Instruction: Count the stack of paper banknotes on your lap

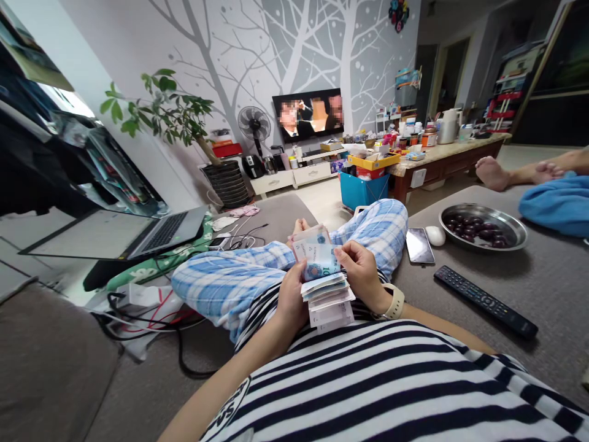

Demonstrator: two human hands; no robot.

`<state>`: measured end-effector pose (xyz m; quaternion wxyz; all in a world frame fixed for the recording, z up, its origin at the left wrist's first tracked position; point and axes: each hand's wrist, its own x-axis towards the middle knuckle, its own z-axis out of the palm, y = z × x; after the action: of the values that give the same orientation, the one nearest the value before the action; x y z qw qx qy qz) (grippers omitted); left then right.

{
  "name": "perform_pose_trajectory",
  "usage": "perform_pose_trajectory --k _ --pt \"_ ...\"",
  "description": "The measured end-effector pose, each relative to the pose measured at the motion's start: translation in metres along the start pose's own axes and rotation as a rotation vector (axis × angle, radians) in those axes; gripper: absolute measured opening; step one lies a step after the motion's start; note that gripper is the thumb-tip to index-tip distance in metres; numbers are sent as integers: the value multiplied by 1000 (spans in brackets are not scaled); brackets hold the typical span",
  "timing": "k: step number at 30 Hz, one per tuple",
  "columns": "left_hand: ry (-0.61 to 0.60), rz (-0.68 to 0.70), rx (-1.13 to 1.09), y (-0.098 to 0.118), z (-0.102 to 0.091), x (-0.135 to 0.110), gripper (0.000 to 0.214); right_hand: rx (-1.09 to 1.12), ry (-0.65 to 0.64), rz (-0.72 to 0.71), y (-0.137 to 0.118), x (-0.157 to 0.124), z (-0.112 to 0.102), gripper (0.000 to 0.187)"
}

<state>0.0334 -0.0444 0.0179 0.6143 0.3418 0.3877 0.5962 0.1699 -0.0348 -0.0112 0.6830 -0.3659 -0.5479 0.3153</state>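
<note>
A thick stack of banknotes (pixel 327 293) rests in my lap, above my blue plaid trousers. My left hand (pixel 289 298) grips the stack from the left side. My right hand (pixel 363 270), with a pale watch on its wrist, pinches the top bluish note (pixel 317 258) and lifts its far end up from the pile. Both hands touch the notes, close together over my striped shirt.
On the grey sofa to my right lie a phone (pixel 419 245), a white mouse (pixel 435 235), a metal bowl of dark fruit (pixel 483 225) and a black remote (pixel 485 301). Another person's bare feet (pixel 494 173) rest beyond. A laptop (pixel 151 236) and cables (pixel 147 307) sit at left.
</note>
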Motion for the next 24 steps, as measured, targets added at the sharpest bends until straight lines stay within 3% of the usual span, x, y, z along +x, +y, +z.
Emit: perform_pose_trajectory --k 8,15,21,24 --pt "-26 -6 -26 2 3 0 30 41 -17 -38 -6 -2 1 31" --pt "-35 115 128 2 -2 0 23 59 -39 -71 -12 -4 1 31" --pt "26 75 39 3 -1 1 24 111 -78 -89 -9 -4 0 37" --pt "-29 67 35 2 -2 2 26 83 -19 -53 -5 -2 1 37"
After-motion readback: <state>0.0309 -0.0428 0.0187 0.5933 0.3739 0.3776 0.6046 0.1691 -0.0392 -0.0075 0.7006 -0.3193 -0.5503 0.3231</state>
